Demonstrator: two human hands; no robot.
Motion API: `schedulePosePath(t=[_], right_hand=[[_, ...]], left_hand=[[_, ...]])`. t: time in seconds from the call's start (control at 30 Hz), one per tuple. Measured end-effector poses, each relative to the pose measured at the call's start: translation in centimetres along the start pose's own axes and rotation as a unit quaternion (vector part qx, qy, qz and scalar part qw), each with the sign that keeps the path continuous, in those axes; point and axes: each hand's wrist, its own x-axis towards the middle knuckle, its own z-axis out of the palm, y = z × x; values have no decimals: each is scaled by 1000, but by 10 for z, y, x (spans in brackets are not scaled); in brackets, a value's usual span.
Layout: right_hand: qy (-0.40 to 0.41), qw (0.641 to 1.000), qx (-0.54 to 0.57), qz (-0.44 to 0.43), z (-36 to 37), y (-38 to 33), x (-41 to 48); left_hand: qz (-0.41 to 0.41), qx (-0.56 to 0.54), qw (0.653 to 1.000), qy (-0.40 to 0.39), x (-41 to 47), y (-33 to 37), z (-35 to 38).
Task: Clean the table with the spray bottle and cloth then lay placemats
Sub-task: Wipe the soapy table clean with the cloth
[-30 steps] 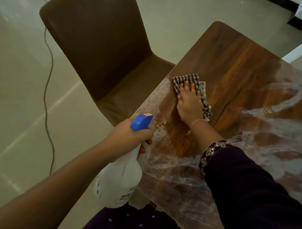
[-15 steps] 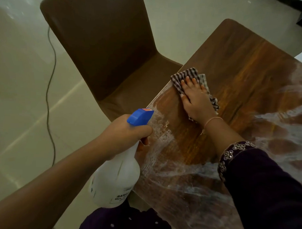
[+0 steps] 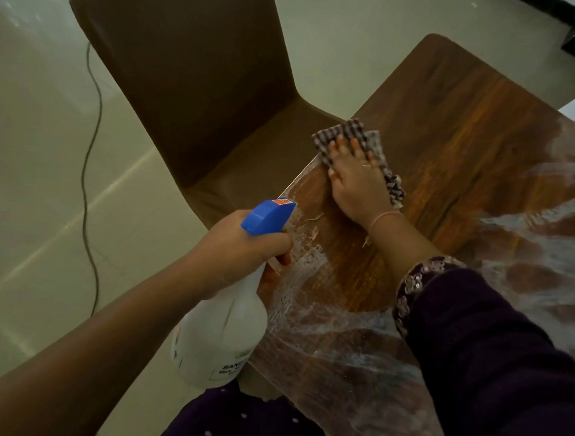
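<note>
Head view: flat right hand (image 3: 357, 187) presses checked cloth (image 3: 346, 130) to wipe wooden table (image 3: 462, 132) edge; left hand (image 3: 239, 248) grips white spray bottle (image 3: 216, 339) beside it.

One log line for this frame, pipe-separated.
phase: wipe | left hand: grips spray bottle | right hand: flat on cloth, table edge | wet streaks: near side

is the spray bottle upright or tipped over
Upright, slightly leaning: the left hand grips the spray bottle at its neck, blue nozzle on top, white body below, beside the table edge.
</note>
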Motion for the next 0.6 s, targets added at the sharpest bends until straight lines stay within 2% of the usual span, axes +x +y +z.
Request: schedulePosePath(t=[0.17, 0.23, 0.33, 0.5, 0.57, 0.6], right_hand=[[-73, 976, 0, -206, 10, -22, -64], [-90, 968, 1, -234, 10, -13, -75], [-73, 980, -2, -186, 2, 11, -55], [-18, 999, 17, 30, 1, 13, 0], [-7, 1000, 5, 30, 3, -4, 3], [-9, 1000, -3, 3, 5, -14, -1]], left_hand=[[-39, -6, 999, -4, -1, -1, -3], [-50, 1, 999, -13, 0, -3, -5], [-50, 2, 999, -13, 1, -7, -10], [-60, -10, 998, 11, 0, -10, -12], [-59, -28, 998, 20, 0, -10, -12], [-58, -36, 998, 19, 0, -10, -12]])
